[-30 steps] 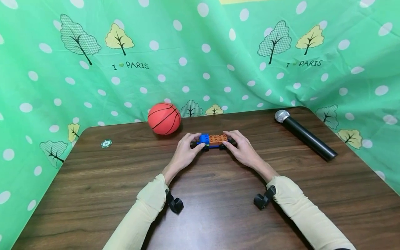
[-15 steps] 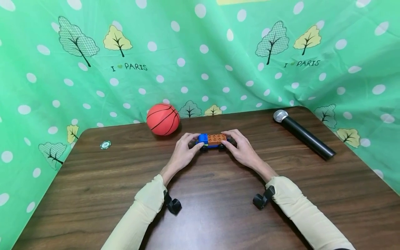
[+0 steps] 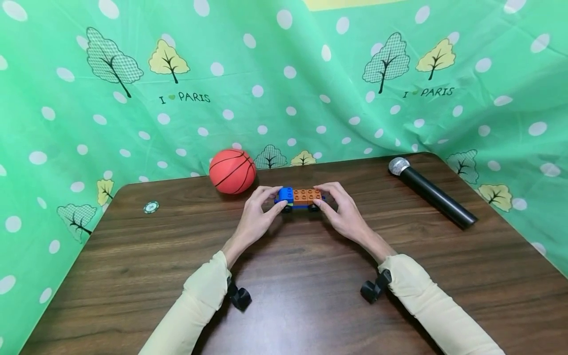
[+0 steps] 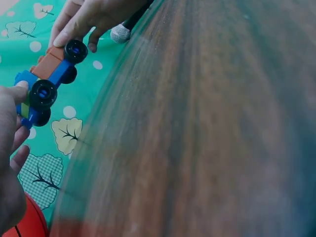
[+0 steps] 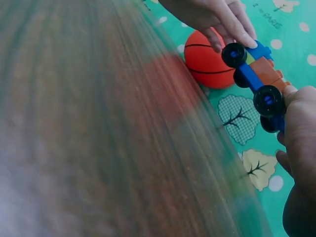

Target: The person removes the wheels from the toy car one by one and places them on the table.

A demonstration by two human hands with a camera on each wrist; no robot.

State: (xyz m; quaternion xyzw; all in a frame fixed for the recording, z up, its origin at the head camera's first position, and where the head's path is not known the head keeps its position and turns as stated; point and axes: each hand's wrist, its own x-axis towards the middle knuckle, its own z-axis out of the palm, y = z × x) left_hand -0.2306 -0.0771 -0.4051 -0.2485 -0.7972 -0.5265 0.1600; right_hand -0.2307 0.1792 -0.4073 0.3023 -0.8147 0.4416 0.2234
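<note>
A toy car built of bricks (image 3: pixel 306 196) is held between my two hands above the middle of the table. It has a blue front block, an orange studded back, a blue base and black wheels. My left hand (image 3: pixel 256 217) pinches the blue end between thumb and fingers. The orange end (image 4: pixel 48 66) is gripped by my right hand (image 3: pixel 345 215). Both wrist views show the wheels (image 5: pixel 269 100) off the tabletop. Some fingertips are hidden behind the car.
An orange-red toy basketball (image 3: pixel 232 171) sits behind the left hand, near the table's back edge. A black microphone (image 3: pixel 432 192) lies at the right. A green-and-white chip (image 3: pixel 151 207) lies far left. A green patterned cloth (image 3: pixel 284 74) hangs behind the wooden table (image 3: pixel 146 276).
The toy car has shifted slightly left and up in the head view, with both hands still gripping it. My left wrist has moved a little left. The ball, microphone and chip stay put.
</note>
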